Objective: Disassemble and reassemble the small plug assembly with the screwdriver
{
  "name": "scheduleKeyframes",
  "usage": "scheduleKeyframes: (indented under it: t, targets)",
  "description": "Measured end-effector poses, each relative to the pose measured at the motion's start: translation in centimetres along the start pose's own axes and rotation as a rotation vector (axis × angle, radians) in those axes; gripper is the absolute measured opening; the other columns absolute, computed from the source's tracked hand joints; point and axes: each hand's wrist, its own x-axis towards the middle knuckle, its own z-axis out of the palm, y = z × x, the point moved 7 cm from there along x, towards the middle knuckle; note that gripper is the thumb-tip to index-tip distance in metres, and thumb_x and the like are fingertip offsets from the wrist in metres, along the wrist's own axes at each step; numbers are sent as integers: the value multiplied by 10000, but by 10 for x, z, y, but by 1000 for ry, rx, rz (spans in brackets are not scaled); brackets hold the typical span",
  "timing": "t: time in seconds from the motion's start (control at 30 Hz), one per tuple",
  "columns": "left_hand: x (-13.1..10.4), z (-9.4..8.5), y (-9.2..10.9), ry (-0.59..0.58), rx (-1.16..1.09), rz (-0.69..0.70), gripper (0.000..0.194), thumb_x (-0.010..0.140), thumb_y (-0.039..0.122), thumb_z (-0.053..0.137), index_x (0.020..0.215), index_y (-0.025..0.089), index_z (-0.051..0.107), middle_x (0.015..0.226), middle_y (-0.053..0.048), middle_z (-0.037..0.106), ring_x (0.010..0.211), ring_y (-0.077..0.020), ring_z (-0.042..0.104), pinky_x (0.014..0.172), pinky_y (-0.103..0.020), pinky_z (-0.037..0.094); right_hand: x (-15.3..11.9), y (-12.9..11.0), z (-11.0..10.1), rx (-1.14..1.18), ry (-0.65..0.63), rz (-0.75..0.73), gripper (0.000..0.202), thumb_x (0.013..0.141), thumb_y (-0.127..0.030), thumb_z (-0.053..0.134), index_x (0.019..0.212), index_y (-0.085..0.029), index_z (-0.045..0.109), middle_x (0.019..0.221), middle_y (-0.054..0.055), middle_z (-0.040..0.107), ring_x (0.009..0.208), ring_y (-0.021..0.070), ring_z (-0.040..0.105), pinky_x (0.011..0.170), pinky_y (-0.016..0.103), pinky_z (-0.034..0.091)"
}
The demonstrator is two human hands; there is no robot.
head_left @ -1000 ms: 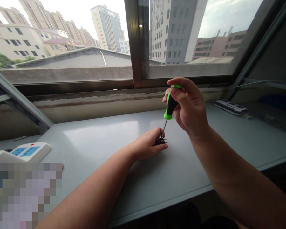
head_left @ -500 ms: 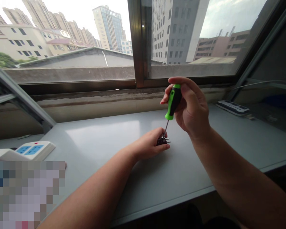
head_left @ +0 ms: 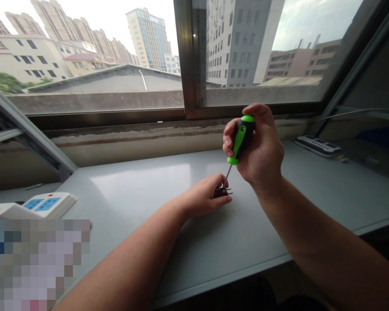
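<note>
My right hand [head_left: 261,147] is wrapped round the green and black handle of a screwdriver [head_left: 241,140], its fingers curled and the handle tilted to the right. The thin metal shaft slants down to a small dark plug [head_left: 221,192], and its tip meets the top of that piece. Metal pins stick out of the plug towards the right. My left hand [head_left: 205,195] grips the plug between thumb and fingers, low over the table; the fingers cover part of it. The exact spot under the screwdriver tip is too small to make out.
The grey table [head_left: 132,190] stands against a wall under a window. A white power strip with blue sockets [head_left: 47,204] lies at the left, near a blurred-out patch. At the right back is another power strip [head_left: 317,146] with a cable. Metal shelf posts [head_left: 35,129] rise at both sides.
My right hand has closed its fingers more fully round the screwdriver handle. The handle's top has tipped to the right. My left hand and the plug have stayed almost still.
</note>
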Motion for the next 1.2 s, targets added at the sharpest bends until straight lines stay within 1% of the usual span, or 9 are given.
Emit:
scheduleKeyframes:
  t: [0.1, 0.23, 0.43, 0.53, 0.63, 0.73, 0.93, 1.07, 1.2]
  targets:
    - [0, 0, 1, 0, 4, -2, 258, 919, 370, 677, 1066, 206, 544, 933, -24, 625, 804, -181, 542, 735, -306, 445, -2, -1, -1, -10, 20, -42, 256, 960, -547, 596, 973, -301, 523, 879, -19, 609, 590, 103, 570, 382, 201, 381]
    - [0, -1, 0, -4, -5, -9, 263, 917, 374, 683, 1068, 211, 542, 934, -22, 624, 797, -179, 540, 727, -305, 444, -2, -2, 3, -82, -23, -81, 279, 881, -476, 749, 1003, -310, 561, 861, -38, 564, 670, 98, 618, 455, 199, 464]
    - [0, 0, 0, -7, -17, 9, 261, 920, 365, 675, 1076, 208, 536, 937, -26, 614, 799, -178, 534, 723, -304, 446, 0, -1, 5, 25, -81, -17, 248, 978, -512, 526, 1012, -271, 574, 784, -21, 590, 525, 102, 532, 382, 225, 399]
    - [0, 0, -1, -8, -14, 6, 256, 922, 374, 668, 1069, 208, 540, 936, -28, 617, 797, -180, 534, 719, -306, 447, -2, -4, 1, -4, -14, -50, 218, 937, -493, 650, 983, -301, 557, 886, -30, 603, 562, 83, 535, 364, 196, 343]
    - [0, 0, -1, -7, -11, 9, 258, 921, 376, 666, 1077, 212, 543, 943, -28, 623, 796, -182, 541, 728, -314, 453, -2, -3, 0, -91, 11, -64, 232, 872, -432, 766, 994, -308, 613, 944, -29, 610, 643, 80, 584, 435, 193, 446]
    - [0, 0, -1, -8, -8, 8, 265, 922, 379, 669, 1084, 214, 542, 946, -28, 627, 795, -184, 545, 734, -317, 455, 0, 3, 3, -48, -35, -11, 245, 952, -504, 632, 1077, -293, 645, 864, -11, 622, 640, 110, 608, 480, 236, 520]
    - [1, 1, -1, -9, -11, 14, 256, 922, 372, 676, 1063, 211, 534, 944, -25, 621, 794, -179, 538, 727, -308, 449, -3, 2, 1, -29, -11, -13, 238, 975, -564, 570, 1041, -335, 571, 892, -17, 617, 612, 108, 582, 359, 191, 361]
    - [0, 0, -1, -5, -9, 9, 267, 924, 377, 679, 1075, 213, 533, 953, -27, 621, 798, -179, 539, 729, -309, 448, -3, 0, 2, -135, 2, -12, 229, 892, -474, 717, 1044, -341, 610, 962, -14, 607, 713, 119, 630, 443, 213, 473]
    - [0, 0, -1, -8, -16, 7, 275, 922, 374, 684, 1081, 212, 530, 939, -20, 611, 788, -175, 529, 730, -308, 444, -1, 3, 5, -17, -59, 13, 237, 983, -492, 531, 1076, -303, 638, 872, -1, 621, 625, 119, 598, 482, 263, 524]
